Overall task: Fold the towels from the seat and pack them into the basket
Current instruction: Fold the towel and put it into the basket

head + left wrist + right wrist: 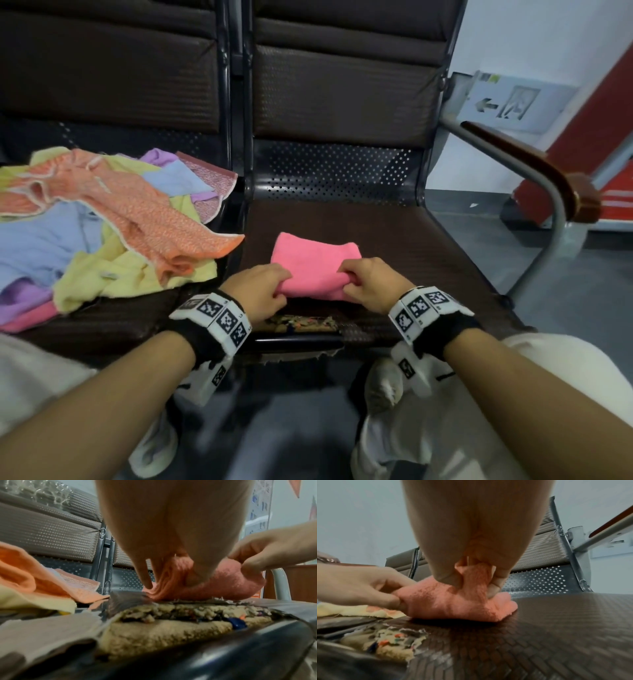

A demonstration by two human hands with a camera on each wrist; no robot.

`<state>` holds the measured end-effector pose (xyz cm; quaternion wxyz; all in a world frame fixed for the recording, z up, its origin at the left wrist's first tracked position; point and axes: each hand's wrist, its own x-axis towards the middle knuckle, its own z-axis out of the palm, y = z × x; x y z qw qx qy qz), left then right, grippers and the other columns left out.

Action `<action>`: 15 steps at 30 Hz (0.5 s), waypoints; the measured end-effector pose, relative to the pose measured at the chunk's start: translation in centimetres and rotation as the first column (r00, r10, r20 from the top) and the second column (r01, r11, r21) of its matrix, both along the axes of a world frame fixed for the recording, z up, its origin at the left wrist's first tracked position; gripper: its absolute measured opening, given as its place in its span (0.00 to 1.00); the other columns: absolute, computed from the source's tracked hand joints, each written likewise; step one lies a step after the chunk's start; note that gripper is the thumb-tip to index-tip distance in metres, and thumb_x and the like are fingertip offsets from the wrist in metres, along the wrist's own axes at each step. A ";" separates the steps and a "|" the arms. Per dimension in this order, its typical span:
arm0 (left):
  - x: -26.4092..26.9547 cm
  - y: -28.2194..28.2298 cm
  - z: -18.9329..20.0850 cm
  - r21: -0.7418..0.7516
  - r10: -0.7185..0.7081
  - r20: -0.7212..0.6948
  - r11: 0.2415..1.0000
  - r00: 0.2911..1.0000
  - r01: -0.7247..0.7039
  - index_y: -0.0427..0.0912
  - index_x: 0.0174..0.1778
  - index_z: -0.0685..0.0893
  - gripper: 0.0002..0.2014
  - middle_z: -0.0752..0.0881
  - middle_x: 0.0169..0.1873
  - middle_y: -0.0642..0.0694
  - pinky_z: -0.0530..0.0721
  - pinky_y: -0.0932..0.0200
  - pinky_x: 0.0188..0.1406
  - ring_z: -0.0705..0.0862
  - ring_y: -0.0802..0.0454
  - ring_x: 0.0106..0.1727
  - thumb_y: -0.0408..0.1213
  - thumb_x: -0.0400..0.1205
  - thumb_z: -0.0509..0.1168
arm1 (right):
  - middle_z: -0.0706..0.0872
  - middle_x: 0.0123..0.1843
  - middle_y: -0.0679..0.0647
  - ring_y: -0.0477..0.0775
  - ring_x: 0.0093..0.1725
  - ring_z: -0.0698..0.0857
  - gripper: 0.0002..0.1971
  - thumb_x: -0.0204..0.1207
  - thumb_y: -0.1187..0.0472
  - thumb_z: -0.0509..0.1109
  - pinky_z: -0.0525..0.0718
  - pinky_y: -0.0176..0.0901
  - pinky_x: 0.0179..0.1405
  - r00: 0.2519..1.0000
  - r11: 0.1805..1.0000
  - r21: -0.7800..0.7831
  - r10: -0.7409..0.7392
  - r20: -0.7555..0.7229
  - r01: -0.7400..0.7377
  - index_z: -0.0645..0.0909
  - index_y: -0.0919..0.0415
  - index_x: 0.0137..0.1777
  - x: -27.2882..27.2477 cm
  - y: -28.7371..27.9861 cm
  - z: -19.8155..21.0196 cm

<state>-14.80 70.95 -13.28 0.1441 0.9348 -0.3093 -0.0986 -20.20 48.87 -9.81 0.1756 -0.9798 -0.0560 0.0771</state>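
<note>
A pink towel (313, 265), folded small, lies on the brown right-hand seat (428, 253). My left hand (274, 284) pinches its near left edge and my right hand (356, 279) pinches its near right edge. The left wrist view shows the pink towel (228, 585) bunched under my left hand (173, 580), with the right hand (254, 559) gripping from the right. In the right wrist view my right hand (474, 582) lifts a fold of the pink towel (447, 605) while the left hand (388, 595) holds the other end. No basket is in view.
A heap of unfolded towels (102, 219), orange, yellow, blue and purple, covers the left seat. The right seat's front edge is torn, with foam (301, 323) showing. A metal armrest with a wooden top (527, 168) stands at the right. My knees are below the seat edge.
</note>
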 end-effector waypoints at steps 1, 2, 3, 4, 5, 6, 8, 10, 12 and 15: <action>-0.2 0.0 0.5 -0.014 0.033 0.014 0.999 0.999 -0.033 0.50 0.54 0.79 0.10 0.82 0.58 0.47 0.78 0.50 0.61 0.80 0.44 0.62 0.41 0.77 0.60 | 0.85 0.46 0.56 0.61 0.54 0.83 0.12 0.74 0.64 0.65 0.73 0.39 0.48 1.000 1.000 0.009 0.005 0.008 -0.005 0.82 0.62 0.56 -0.3 -0.1 0.2; -0.3 -0.1 0.9 -0.046 0.060 0.001 0.997 0.998 -0.060 0.51 0.48 0.77 0.05 0.84 0.52 0.44 0.80 0.47 0.55 0.82 0.41 0.57 0.40 0.78 0.59 | 0.86 0.50 0.58 0.61 0.55 0.83 0.12 0.75 0.64 0.65 0.73 0.40 0.49 1.000 1.000 0.010 0.003 0.007 -0.003 0.82 0.62 0.57 -0.5 -0.2 0.3; -0.3 -0.1 1.2 -0.095 0.084 -0.033 0.992 0.996 -0.086 0.50 0.46 0.76 0.04 0.85 0.48 0.43 0.81 0.46 0.52 0.83 0.39 0.53 0.40 0.78 0.58 | 0.87 0.54 0.59 0.60 0.57 0.83 0.13 0.76 0.63 0.64 0.73 0.39 0.50 1.000 1.000 0.011 -0.003 0.000 0.003 0.81 0.62 0.59 -0.6 -0.2 0.5; -0.2 -0.2 1.5 -0.154 0.100 -0.069 0.982 0.993 -0.110 0.48 0.48 0.78 0.06 0.86 0.47 0.42 0.81 0.46 0.52 0.84 0.39 0.52 0.38 0.78 0.58 | 0.86 0.56 0.59 0.59 0.58 0.83 0.14 0.77 0.61 0.65 0.73 0.39 0.51 1.000 1.000 0.015 -0.006 -0.013 0.006 0.79 0.61 0.61 -0.6 -0.3 0.8; 0.0 -0.2 1.8 -0.212 0.114 -0.096 0.968 0.989 -0.132 0.46 0.49 0.80 0.07 0.87 0.47 0.41 0.81 0.47 0.52 0.84 0.40 0.51 0.36 0.78 0.58 | 0.85 0.58 0.57 0.58 0.58 0.83 0.16 0.77 0.57 0.68 0.72 0.37 0.50 1.000 1.000 0.020 0.003 -0.029 -0.002 0.78 0.60 0.63 -0.6 -0.5 1.0; 0.4 -0.1 2.0 -0.266 0.121 -0.109 0.953 0.987 -0.146 0.45 0.49 0.81 0.08 0.87 0.47 0.41 0.81 0.48 0.52 0.85 0.41 0.51 0.34 0.78 0.58 | 0.84 0.58 0.55 0.55 0.58 0.82 0.21 0.75 0.53 0.71 0.72 0.37 0.50 0.998 1.000 0.020 0.023 -0.057 -0.022 0.76 0.59 0.65 -0.4 -0.6 1.3; 1.3 -0.1 2.2 -0.324 0.137 -0.140 0.929 0.981 -0.176 0.44 0.50 0.82 0.09 0.88 0.48 0.42 0.81 0.49 0.53 0.85 0.43 0.51 0.31 0.79 0.59 | 0.82 0.59 0.52 0.53 0.58 0.81 0.32 0.68 0.46 0.78 0.73 0.38 0.52 0.990 0.999 -0.002 0.045 -0.131 -0.046 0.72 0.56 0.69 0.2 -0.9 1.7; 2.7 -0.2 2.2 -0.330 0.154 -0.183 0.921 0.971 -0.208 0.44 0.53 0.82 0.11 0.87 0.49 0.43 0.81 0.51 0.54 0.84 0.46 0.52 0.30 0.79 0.58 | 0.83 0.57 0.53 0.54 0.58 0.81 0.35 0.67 0.51 0.80 0.73 0.38 0.51 0.990 1.000 -0.020 0.009 -0.139 -0.012 0.68 0.55 0.71 1.1 -1.3 1.8; 4.1 -0.4 2.0 -0.333 0.161 -0.230 0.914 0.960 -0.233 0.43 0.56 0.83 0.13 0.86 0.52 0.44 0.79 0.56 0.55 0.83 0.47 0.54 0.28 0.80 0.59 | 0.83 0.56 0.55 0.54 0.55 0.82 0.33 0.69 0.57 0.78 0.73 0.36 0.50 0.994 0.999 0.009 -0.052 -0.097 0.053 0.66 0.55 0.71 2.7 -1.7 1.5; 6.1 -0.8 1.6 -0.347 0.173 -0.265 0.901 0.949 -0.261 0.41 0.59 0.82 0.14 0.86 0.53 0.43 0.78 0.55 0.56 0.83 0.46 0.57 0.27 0.80 0.59 | 0.83 0.58 0.56 0.53 0.54 0.82 0.30 0.70 0.55 0.77 0.73 0.36 0.49 0.983 0.977 0.113 -0.176 -0.042 0.180 0.69 0.55 0.70 5.4 -2.4 1.0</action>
